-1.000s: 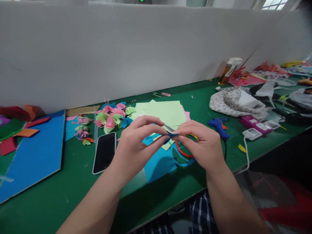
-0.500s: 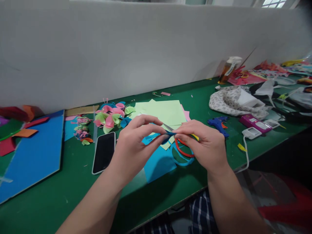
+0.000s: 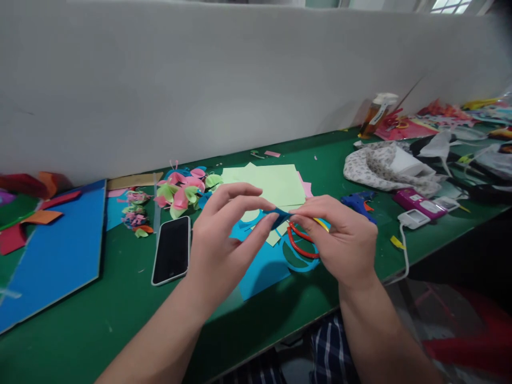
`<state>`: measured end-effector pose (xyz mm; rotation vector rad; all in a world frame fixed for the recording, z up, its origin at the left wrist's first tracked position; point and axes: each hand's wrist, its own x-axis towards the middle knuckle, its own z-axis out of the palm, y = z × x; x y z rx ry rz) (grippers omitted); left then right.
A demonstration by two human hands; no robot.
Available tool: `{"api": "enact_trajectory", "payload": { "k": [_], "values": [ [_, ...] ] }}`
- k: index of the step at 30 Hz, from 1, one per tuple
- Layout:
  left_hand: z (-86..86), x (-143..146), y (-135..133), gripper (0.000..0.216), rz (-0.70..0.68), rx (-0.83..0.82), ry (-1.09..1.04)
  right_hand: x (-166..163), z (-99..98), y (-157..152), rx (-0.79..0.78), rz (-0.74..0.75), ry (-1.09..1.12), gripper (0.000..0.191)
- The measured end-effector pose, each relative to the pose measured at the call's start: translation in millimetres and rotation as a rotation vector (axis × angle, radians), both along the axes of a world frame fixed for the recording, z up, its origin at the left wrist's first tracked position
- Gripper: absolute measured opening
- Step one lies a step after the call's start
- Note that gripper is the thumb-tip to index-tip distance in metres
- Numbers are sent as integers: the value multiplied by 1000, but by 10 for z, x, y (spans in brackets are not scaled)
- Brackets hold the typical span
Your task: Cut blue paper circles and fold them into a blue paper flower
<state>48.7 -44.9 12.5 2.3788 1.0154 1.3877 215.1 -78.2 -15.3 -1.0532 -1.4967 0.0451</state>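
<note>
My left hand (image 3: 224,234) and my right hand (image 3: 340,237) meet above the green table (image 3: 100,320), both pinching one small blue paper piece (image 3: 280,217) between fingertips. Below them lie a blue paper sheet (image 3: 262,269) with cut-outs, a pair of red-handled scissors (image 3: 300,245) and a stack of pale green paper (image 3: 272,184). The scissors' blades are hidden behind my fingers.
A black phone (image 3: 172,249) lies left of my hands, with pink and green paper flowers (image 3: 182,192) behind it. A large blue board (image 3: 52,256) sits far left. A blue glue gun (image 3: 358,202), a patterned cloth (image 3: 384,168) and a bottle (image 3: 376,114) are to the right. A grey partition runs along the back.
Both hands stay together on the blue piece; my left fingers have stretched out a little and the piece has shifted slightly up and right.
</note>
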Motion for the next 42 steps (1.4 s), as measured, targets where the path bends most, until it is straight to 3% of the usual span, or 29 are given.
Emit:
{"api": "enact_trajectory", "payload": {
  "k": [4, 18, 42],
  "values": [
    [-18, 36, -63, 5, 13, 84, -23, -20, -10, -14, 1, -64, 45, 8],
    [-101, 13, 86, 12, -149, -50, 135, -22, -13, -14, -67, -68, 23, 9],
    [-126, -39, 202, 11, -207, 197, 280, -37, 21, -4, -234, 28, 123, 10]
  ]
}}
